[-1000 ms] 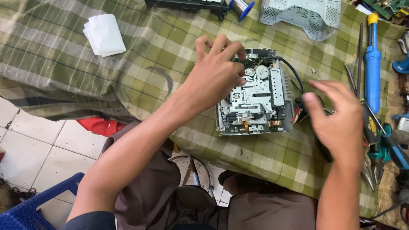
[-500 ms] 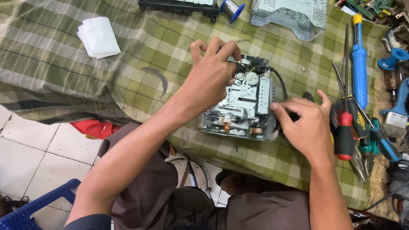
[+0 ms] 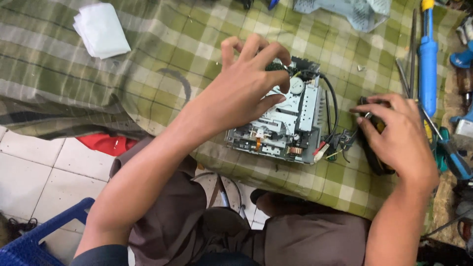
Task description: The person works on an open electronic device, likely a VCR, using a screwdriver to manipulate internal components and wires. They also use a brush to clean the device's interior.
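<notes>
My left hand [image 3: 241, 93] rests over the near-left top of the opened metal mechanism [image 3: 288, 120], fingers spread and curled, fingertips touching its upper edge by a small dark green part; I cannot tell whether that grip pinches anything. The mechanism sits flat on the green checked cloth [image 3: 162, 59] that covers the tabletop, its lidless casing holding a white round wheel, silver plates and a small copper-coloured coil near the front edge. A black cable [image 3: 334, 101] arcs from its back corner down its right side to a bunch of coloured wires [image 3: 335, 145]. My right hand [image 3: 399, 135] lies just right of those wires, its grip pressed around a dark tool handle with a yellow patch [image 3: 377, 148], which lies on the cloth. Further right, a blue soldering iron [image 3: 427, 54] lies lengthwise beside thin metal rods and blue-handled tools. A folded white tissue [image 3: 101, 29] rests at the far left of the cloth, well apart from the mechanism. A pale plastic cover [image 3: 345, 10] lies at the far edge. Below the tabletop, the corner of a blue crate [image 3: 34, 236] shows on the tiled floor.
</notes>
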